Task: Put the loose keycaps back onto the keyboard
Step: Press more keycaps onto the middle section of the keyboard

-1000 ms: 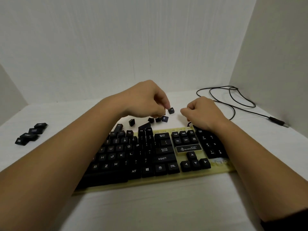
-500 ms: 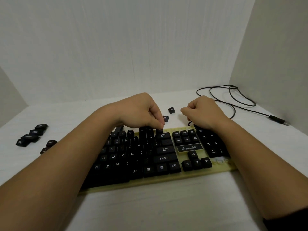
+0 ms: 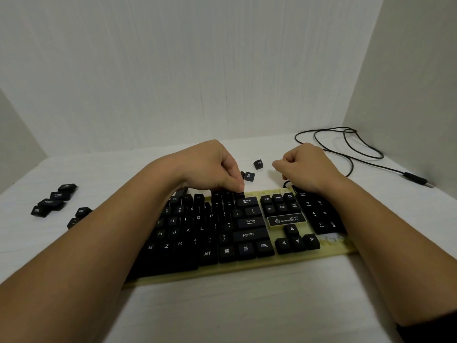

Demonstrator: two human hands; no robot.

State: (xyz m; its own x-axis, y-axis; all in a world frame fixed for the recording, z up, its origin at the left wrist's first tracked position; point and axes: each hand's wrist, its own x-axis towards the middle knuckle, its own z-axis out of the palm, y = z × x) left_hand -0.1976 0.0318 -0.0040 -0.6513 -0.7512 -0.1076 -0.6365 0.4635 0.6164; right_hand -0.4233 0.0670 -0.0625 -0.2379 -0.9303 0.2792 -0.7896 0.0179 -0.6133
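A: Head view: what's new?
B: The left hand [image 3: 210, 169], which held a small black plastic keycap [image 3: 239, 194] aloft, now pinches it down at the far edge of the yellowed keyboard [image 3: 247, 266], just behind the BACK key [image 3: 246, 201]. Seating looks begun. The right hand [image 3: 306, 167] stays clenched.

"SHIPADOO" plate [image 3: 286, 220] on keyboard [image 3: 247, 267]

Behind the keyboard [image 3: 247, 271], the gap between left hand [image 3: 210, 167] and right hand [image 3: 306, 167] is being blocked by two loose keycaps [image 3: 258, 164]; the right rear is being taken by a looped cable [image 3: 346, 144], the left by scattered keycaps [image 3: 59, 195]; the near tabletop [image 3: 222, 313] is being left open.
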